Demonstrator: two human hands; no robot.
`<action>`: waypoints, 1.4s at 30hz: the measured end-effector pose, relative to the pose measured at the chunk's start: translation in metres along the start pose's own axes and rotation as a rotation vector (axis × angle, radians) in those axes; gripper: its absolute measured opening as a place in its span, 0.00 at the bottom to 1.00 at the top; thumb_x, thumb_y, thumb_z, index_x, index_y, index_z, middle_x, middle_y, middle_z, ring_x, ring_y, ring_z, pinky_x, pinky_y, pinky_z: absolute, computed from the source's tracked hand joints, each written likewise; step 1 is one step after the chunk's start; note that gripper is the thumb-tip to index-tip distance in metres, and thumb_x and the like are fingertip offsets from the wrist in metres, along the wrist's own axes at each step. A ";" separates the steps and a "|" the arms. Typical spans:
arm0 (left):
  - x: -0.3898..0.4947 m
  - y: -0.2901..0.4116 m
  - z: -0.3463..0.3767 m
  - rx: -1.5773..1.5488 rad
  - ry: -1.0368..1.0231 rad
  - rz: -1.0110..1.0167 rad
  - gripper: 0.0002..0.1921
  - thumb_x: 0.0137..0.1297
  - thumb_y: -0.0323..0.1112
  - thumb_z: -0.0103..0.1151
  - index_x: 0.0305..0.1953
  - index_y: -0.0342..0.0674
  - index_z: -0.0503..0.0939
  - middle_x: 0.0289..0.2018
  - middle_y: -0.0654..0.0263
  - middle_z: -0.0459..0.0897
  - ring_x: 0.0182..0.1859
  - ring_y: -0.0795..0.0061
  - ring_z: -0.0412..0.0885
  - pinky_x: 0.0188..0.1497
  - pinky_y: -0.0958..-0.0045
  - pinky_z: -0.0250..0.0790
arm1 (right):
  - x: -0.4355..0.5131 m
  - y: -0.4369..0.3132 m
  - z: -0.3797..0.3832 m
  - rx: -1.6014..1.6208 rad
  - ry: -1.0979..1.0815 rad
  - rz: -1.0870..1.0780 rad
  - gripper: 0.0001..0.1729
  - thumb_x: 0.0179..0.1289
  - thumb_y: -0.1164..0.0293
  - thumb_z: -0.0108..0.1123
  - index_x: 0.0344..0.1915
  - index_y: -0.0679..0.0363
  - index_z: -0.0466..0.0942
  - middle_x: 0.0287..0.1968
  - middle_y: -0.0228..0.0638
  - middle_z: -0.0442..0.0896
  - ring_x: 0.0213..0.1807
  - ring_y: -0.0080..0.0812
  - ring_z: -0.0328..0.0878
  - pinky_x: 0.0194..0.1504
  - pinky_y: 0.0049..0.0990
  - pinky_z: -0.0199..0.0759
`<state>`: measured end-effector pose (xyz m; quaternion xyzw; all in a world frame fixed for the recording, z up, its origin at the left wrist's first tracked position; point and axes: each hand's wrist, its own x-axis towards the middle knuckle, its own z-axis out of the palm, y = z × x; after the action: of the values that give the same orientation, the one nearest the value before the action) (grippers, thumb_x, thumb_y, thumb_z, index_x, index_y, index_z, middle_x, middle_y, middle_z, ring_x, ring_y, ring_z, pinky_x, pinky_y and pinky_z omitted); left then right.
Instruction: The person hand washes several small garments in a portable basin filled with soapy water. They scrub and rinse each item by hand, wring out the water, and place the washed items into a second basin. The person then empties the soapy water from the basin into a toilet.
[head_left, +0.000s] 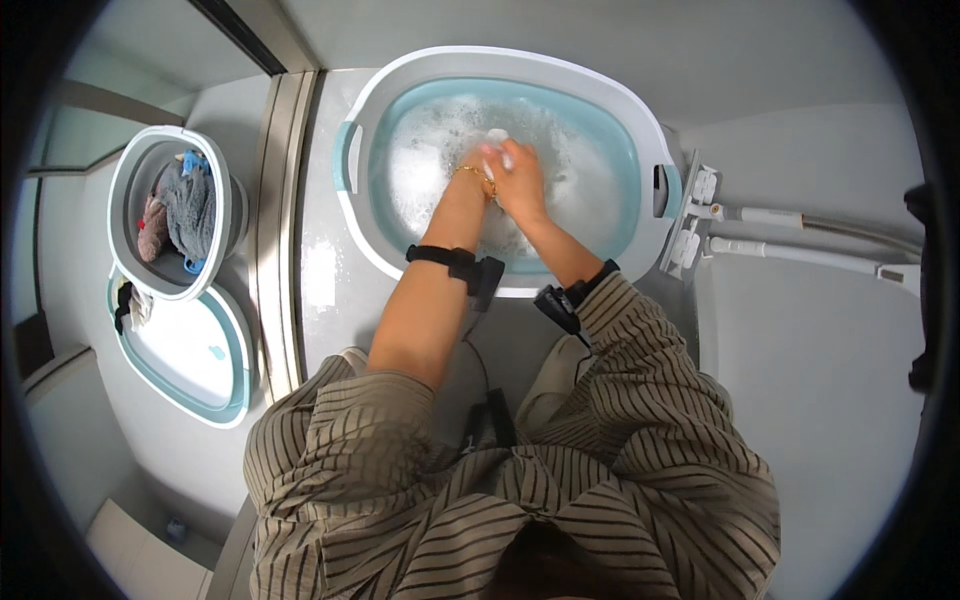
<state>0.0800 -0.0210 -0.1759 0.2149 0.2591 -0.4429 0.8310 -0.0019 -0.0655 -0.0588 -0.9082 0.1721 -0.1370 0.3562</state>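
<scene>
Before me a white and light-blue plastic basin (495, 61) holds foamy water (427, 180). My left hand (474, 159) and my right hand (523, 176) meet over the suds near its middle. A small whitish, soapy thing (508, 160) shows between them, in the bent fingers of my right hand; suds blur whether it is cloth. The fingers of my left hand are blurred and partly covered by my right. A gold-coloured bracelet (475, 172) circles my left wrist, and black straps with small devices sit on both forearms.
Left of a raised door track (281, 225), a grey-white tub (120, 217) holds grey and pink fabric items (191, 206). It overlaps a second shallow basin (244, 360) with black and white cloth pieces (139, 307). At right, a floor squeegee or mop (686, 217) and poles lean near the basin.
</scene>
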 end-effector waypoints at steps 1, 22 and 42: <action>-0.006 -0.001 -0.001 0.033 0.000 0.033 0.22 0.64 0.45 0.53 0.54 0.37 0.73 0.49 0.53 0.77 0.45 0.58 0.78 0.40 0.54 0.72 | 0.004 -0.006 0.001 -0.019 0.018 0.021 0.17 0.65 0.57 0.56 0.40 0.60 0.79 0.37 0.48 0.77 0.39 0.53 0.76 0.40 0.45 0.69; -0.210 0.054 0.148 1.084 -0.209 0.310 0.17 0.44 0.23 0.53 0.40 0.30 0.78 0.32 0.64 0.80 0.36 0.71 0.76 0.43 0.72 0.69 | 0.085 -0.017 -0.159 0.244 -0.802 -0.365 0.25 0.45 0.71 0.72 0.46 0.62 0.78 0.38 0.34 0.83 0.41 0.27 0.78 0.45 0.27 0.72; -0.126 0.045 0.089 2.349 -0.148 -0.262 0.53 0.50 0.55 0.69 0.70 0.34 0.52 0.68 0.45 0.59 0.70 0.55 0.59 0.70 0.65 0.54 | 0.110 0.083 -0.041 -0.570 -1.234 -0.284 0.37 0.52 0.71 0.63 0.65 0.54 0.66 0.59 0.53 0.73 0.55 0.49 0.75 0.55 0.39 0.71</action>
<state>0.0796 0.0286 -0.0236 0.7922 -0.3352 -0.5027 0.0858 0.0650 -0.1920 -0.0733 -0.8918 -0.1532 0.4098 0.1153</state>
